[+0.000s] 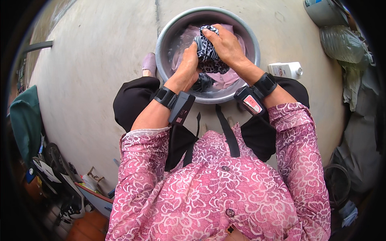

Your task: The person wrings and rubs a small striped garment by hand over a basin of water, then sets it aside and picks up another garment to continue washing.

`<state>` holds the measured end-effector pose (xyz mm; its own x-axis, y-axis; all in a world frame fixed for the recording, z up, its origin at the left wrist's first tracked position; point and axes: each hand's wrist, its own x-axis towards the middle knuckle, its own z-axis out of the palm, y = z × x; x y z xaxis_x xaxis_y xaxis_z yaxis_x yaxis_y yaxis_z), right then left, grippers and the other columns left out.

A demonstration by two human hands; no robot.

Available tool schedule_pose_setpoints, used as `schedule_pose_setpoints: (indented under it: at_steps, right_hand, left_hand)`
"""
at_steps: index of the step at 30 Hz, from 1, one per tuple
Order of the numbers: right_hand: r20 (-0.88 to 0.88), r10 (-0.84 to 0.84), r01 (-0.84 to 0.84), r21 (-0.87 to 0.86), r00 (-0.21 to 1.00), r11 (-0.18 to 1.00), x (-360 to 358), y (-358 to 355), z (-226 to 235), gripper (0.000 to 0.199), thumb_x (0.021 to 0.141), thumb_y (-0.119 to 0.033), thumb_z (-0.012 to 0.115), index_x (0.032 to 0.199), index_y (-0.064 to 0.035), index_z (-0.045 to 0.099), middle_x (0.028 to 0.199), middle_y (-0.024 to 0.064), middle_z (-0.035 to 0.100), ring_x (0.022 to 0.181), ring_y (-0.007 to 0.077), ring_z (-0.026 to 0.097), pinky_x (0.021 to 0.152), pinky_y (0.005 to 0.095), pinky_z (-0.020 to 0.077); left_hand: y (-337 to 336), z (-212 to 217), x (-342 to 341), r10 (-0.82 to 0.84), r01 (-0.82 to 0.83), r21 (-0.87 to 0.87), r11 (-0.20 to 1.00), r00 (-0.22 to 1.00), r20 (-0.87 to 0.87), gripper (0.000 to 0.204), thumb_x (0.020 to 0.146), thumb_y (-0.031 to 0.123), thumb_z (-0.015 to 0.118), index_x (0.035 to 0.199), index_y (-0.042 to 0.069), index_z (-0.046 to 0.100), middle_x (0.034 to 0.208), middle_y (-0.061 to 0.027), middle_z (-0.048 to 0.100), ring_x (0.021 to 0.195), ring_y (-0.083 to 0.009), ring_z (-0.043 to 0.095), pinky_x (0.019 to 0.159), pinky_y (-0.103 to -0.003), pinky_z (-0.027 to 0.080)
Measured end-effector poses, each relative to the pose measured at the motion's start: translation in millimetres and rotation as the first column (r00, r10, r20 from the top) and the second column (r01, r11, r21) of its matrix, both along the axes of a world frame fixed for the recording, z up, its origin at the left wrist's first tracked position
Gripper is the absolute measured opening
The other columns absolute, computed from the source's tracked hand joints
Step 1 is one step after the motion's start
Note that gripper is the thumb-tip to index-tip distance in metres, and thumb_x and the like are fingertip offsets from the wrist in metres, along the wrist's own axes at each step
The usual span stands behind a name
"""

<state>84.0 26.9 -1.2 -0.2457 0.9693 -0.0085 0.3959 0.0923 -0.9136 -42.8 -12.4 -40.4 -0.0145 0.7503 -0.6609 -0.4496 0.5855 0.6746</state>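
Laundry was mid-wash at this moment, judging by what lay in the metal basin [169,36] on the concrete floor [92,60]. Furthest left, a green cloth [24,116] hung beside a clutter of tools, well apart from the work, and a pale purple slipper [149,63] sat just beside the basin's left rim. The left hand [187,68] was closed around the lower end of a black-and-white patterned garment [207,50], fingers clamped on the wet bunch just above the water. The right hand [225,44] was clamped over the upper end of the same garment, so that the two hands pressed it together between them over the middle of the basin. Beneath it a pink cloth [227,78] lay soaking in cloudy water, seemingly not yet scrubbed. To the right of the basin, a white bottle [286,70] lay on its side, and a clear plastic bottle [341,44] lay further off. As a judgement, soaking was done, scrubbing was under way, and rinsing and wringing were left.
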Motion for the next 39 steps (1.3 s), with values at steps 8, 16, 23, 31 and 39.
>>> schedule_pose_setpoints:
  at_steps: [8,16,23,31,39]
  right_hand:
    - [-0.245,-0.019,0.029,0.037,0.969,0.999,-6,4,17,0.035,0.084,-0.03,0.054,0.104,-0.001,0.057,0.086,0.0173,0.063,0.082,0.028,0.061,0.076,0.0341,0.0457]
    - [-0.271,0.227,-0.263,-0.104,0.936,0.959,-6,11,17,0.037,0.081,-0.018,0.063,0.114,-0.003,0.055,0.094,0.0064,0.061,0.086,0.0106,0.056,0.075,0.0241,0.047]
    - [-0.505,-0.086,-0.18,-0.454,0.859,0.873,5,1,36,0.065,0.079,-0.023,0.066,0.13,0.0024,0.036,0.121,0.0221,0.045,0.112,0.0224,0.047,0.092,0.0312,0.0416]
    - [-0.337,0.36,-0.466,-0.322,0.87,0.824,30,10,37,0.074,0.074,-0.031,0.07,0.129,0.0052,0.037,0.12,0.0166,0.05,0.112,0.0194,0.047,0.096,0.0297,0.0358]
    - [-0.085,0.385,-0.387,-0.387,0.919,0.837,47,3,23,0.018,0.069,-0.004,0.062,0.086,-0.0009,0.061,0.077,0.0013,0.059,0.075,0.0085,0.053,0.069,0.024,0.0426]
  left_hand:
    - [-8,25,-15,-0.303,0.3,-0.048,0.953,0.949,-0.09,0.039,0.092,0.038,0.038,0.114,0.01,0.051,0.1,-0.0047,0.058,0.089,-0.0159,0.057,0.072,-0.032,0.049]
    - [-13,53,-47,-0.207,0.341,0.197,0.919,0.844,-0.495,0.053,0.078,0.014,0.06,0.127,0.003,0.042,0.119,-0.0115,0.051,0.108,-0.0188,0.047,0.095,-0.03,0.034]
    - [3,78,-21,-0.34,0.442,0.234,0.866,0.864,-0.372,0.037,0.081,0.016,0.063,0.113,0.0,0.052,0.098,-0.0058,0.061,0.091,-0.0132,0.056,0.083,-0.028,0.042]
    - [18,78,-30,-0.008,-0.034,0.138,0.99,0.957,0.29,0.023,0.082,0.011,0.051,0.101,-0.002,0.055,0.093,-0.0104,0.063,0.084,-0.0217,0.061,0.079,-0.035,0.05]
    - [2,82,-46,0.106,-0.135,0.103,0.985,0.963,0.247,0.026,0.079,0.008,0.048,0.101,-0.004,0.054,0.097,-0.0138,0.062,0.087,-0.0251,0.061,0.083,-0.039,0.05]
